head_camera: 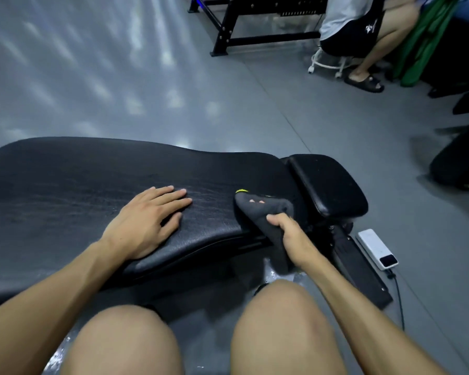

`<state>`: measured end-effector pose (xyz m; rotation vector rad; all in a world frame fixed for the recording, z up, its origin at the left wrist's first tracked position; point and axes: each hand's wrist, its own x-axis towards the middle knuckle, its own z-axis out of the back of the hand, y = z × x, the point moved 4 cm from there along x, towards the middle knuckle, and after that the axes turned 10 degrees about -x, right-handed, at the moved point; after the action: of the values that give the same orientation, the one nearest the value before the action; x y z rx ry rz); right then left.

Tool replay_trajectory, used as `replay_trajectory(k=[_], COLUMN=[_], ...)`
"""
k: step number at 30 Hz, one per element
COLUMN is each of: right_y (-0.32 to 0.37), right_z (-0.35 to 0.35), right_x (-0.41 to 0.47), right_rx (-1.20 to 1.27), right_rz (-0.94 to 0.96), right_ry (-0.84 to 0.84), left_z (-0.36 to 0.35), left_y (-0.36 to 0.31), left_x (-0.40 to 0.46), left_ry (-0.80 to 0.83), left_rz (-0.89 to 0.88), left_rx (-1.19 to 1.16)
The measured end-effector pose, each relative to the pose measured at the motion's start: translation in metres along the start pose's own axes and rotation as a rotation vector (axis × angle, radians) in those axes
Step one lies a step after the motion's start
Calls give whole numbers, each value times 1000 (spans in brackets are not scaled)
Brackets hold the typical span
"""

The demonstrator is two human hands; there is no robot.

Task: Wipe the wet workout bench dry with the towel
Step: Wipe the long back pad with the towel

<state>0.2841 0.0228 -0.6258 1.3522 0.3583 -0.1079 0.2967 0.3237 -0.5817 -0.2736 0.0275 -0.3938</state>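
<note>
Towel bunched at the right end of the long pad, ready for a wiping pass

The right hand [287,234] grips the dark towel [263,209] in a fist at lower right of centre, its free end lying on the bench [65,185] near the gap before the small seat pad [328,182]. The left hand [146,217] rests flat, fingers straight, on the pad at centre frame, holding nothing. To wipe well, I judge the towel should be spread wider under the palm and drawn in long overlapping strokes toward the left of the frame, the bracing hand lifting clear of each pass.
</note>
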Motion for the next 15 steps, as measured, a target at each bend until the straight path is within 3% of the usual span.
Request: replay_trajectory(k=[2,4,15], right_y=[7,11,-62], right_z=[19,41,188], right_x=[-13,-27,-116], right_rx=[234,341,530], right_rz=[-137,-159,-248], right_ry=[-61,-99,-480], left_z=[0,-1,2], left_y=[-2,-6,-34], left_x=[-1,-2,2], left_ry=[-13,-26,13], left_rz=[17,23,73], left_rx=[39,100,362])
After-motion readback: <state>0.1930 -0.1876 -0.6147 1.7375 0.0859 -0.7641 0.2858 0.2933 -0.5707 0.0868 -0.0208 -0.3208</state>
